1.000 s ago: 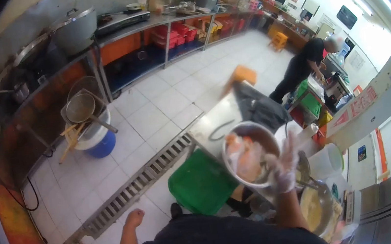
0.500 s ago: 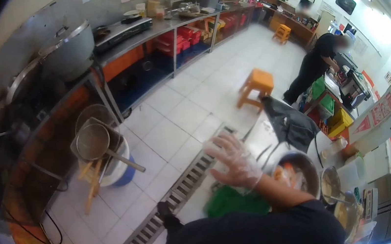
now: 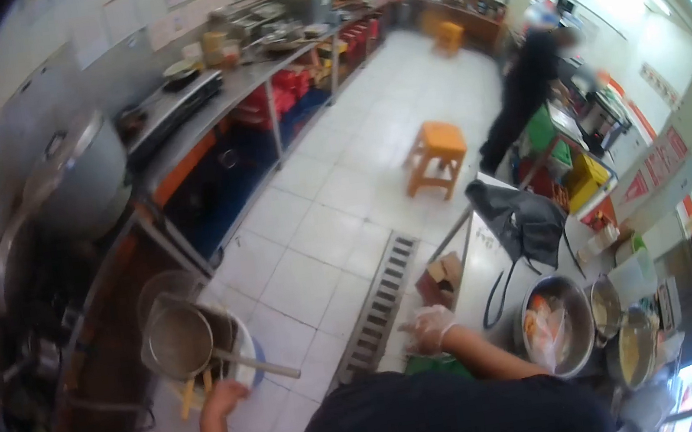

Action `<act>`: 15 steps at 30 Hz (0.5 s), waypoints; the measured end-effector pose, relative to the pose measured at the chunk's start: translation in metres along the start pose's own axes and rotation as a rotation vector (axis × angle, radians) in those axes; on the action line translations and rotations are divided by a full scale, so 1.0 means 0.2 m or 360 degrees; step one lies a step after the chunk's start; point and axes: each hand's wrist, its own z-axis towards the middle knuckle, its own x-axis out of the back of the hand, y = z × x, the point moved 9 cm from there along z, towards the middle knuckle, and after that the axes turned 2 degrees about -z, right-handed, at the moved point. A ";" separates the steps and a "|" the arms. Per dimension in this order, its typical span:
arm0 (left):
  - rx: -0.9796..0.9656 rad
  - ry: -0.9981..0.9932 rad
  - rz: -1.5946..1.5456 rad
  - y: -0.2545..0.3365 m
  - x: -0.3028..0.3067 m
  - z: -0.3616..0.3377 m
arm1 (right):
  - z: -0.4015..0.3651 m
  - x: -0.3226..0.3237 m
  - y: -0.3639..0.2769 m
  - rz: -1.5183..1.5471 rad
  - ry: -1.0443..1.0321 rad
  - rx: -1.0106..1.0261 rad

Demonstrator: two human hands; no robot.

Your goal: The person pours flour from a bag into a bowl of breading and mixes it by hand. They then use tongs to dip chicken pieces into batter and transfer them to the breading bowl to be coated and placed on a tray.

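Observation:
My bare left hand (image 3: 225, 396) is at the near side of a white bucket (image 3: 248, 351), close to wooden handles (image 3: 187, 398). Its fingertips are blurred, and a grip cannot be made out. A round strainer (image 3: 181, 341) lies over the bucket, its long metal handle (image 3: 261, 364) pointing right. In a clear glove, my right hand (image 3: 431, 327) hangs empty beside the metal table (image 3: 489, 263), fingers apart, near a cardboard box (image 3: 442, 279) and above something green (image 3: 437, 366). A metal bowl (image 3: 584, 333) with orange and pale food in a plastic bag stands right of it.
A floor drain (image 3: 379, 303) runs between my hands. Ahead is an orange stool (image 3: 439, 156). A black apron or bag (image 3: 521, 219) lies on the table. One person in dark clothes (image 3: 526, 87) stands at the right counter. Big pots (image 3: 83, 176) line the left side.
My left hand has come into view at the bucket. My right hand has lowered and drawn its fingers in somewhat. The view has shifted, showing more of the table and bowls.

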 end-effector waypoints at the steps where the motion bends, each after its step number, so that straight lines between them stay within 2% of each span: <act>1: -0.0098 0.0084 0.0106 0.18 0.09 0.21 | 0.03 0.02 0.04 0.0052 0.0015 -0.0037; 4: -0.0450 0.0293 0.0495 1.05 0.21 0.68 | 0.17 0.13 0.14 0.0210 -0.0026 0.0006; 5: -0.0664 0.0388 0.0419 1.31 0.17 0.76 | 0.22 0.18 0.19 0.0242 -0.0036 0.0016; 6: -0.0885 0.0479 0.0333 1.53 0.11 0.83 | 0.28 0.24 0.25 0.0268 -0.0042 0.0023; 7: -0.0891 0.0420 0.0410 1.63 0.02 0.97 | 0.36 0.28 0.35 0.0281 -0.0043 -0.0046; 8: -0.0898 0.0365 0.0487 1.68 -0.08 1.12 | 0.44 0.33 0.45 0.0305 -0.0009 -0.0063; 10: -0.0731 0.0257 0.0938 1.57 -0.31 1.46 | 0.62 0.39 0.68 0.0333 -0.0070 -0.0050; 12: -0.0424 -0.0195 0.1178 1.29 -0.55 1.70 | 0.76 0.46 0.94 0.0348 -0.0060 -0.0190; 13: -0.0412 -0.0355 0.1323 1.17 -0.65 1.74 | 0.79 0.56 1.07 0.0388 0.0025 -0.0237; 14: -0.0300 -0.0427 0.1429 1.09 -0.69 1.74 | 0.82 0.66 1.18 0.0424 0.0102 -0.0280; 15: -0.0298 -0.0436 0.1449 1.06 -0.59 1.79 | 0.80 0.83 1.24 0.0451 0.0032 -0.0301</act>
